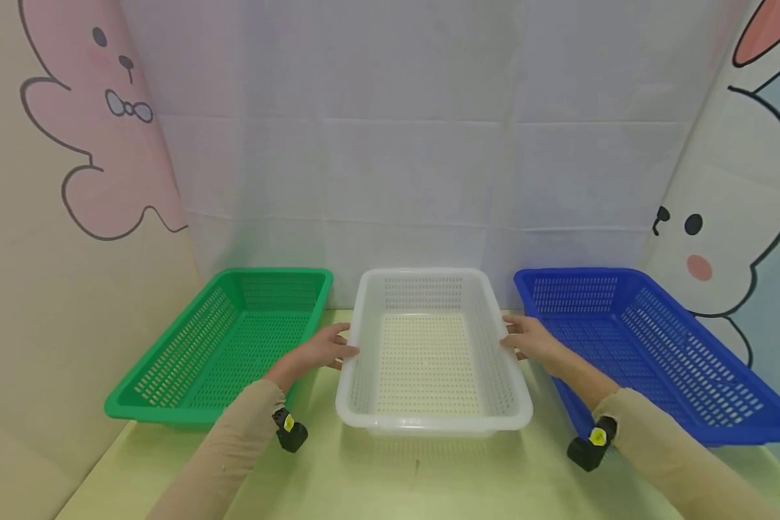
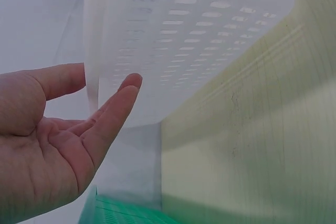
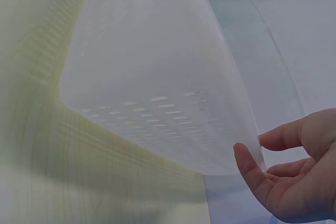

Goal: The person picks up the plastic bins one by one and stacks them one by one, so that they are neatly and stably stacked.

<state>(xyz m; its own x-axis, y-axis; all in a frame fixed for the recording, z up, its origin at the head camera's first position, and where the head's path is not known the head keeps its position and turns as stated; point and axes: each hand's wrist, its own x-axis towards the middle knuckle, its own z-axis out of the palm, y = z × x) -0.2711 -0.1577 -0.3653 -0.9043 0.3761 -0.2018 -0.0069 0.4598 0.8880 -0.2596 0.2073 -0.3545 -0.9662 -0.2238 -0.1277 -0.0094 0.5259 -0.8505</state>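
At the far left, a cream wall covering carries a pink cartoon animal (image 1: 97,144) with a pale blue bow tie. Beside it, a green rectangular plastic basket (image 1: 162,414) with slotted walls sits on the pale yellow-green table (image 1: 390,477). A beige left sleeve (image 1: 224,448) crosses the basket's near right corner, and a small black wrist camera (image 1: 290,433) with a yellow mark hangs at its cuff.

The left hand (image 1: 321,348) grips the left rim of a white perforated plastic basket (image 1: 434,423); the left wrist view shows the thumb on one side of the lip and the fingers on the other. The white basket is in the middle, between the green and blue ones, with a creased white cloth (image 1: 416,144) behind; whether its base touches the table cannot be told. The right hand (image 1: 533,339) pinches the opposite rim, thumb and fingers on either side of the lip.

Farther right, a second black wrist camera (image 1: 588,448) hangs at the cuff of the right sleeve (image 1: 682,451). The right forearm passes over a blue slotted plastic basket (image 1: 747,433). At the far right is a white cartoon rabbit (image 1: 734,245) with a pink cheek.
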